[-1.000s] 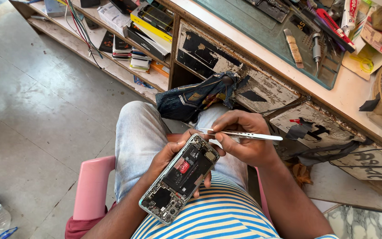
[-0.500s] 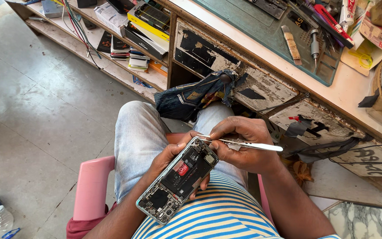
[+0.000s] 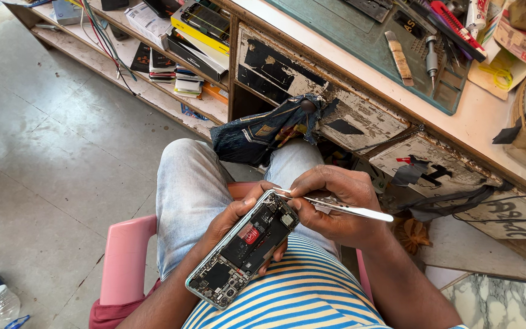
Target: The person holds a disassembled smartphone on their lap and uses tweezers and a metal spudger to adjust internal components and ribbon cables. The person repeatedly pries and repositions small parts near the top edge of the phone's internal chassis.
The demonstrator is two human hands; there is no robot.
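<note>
Opened smartphone [image 3: 245,247], circuitry exposed, cradled over lap in left hand [image 3: 229,222], fingers clenched round frame. Right hand [image 3: 336,204] fingers pinching metal tweezers [image 3: 339,207], tips at top edge. Risk: slipped tips scratching board or shorting components.

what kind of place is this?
Likely a small phone repair shop. The left hand holds an opened phone, the right hand works tweezers, and a workbench carries tools.
</note>
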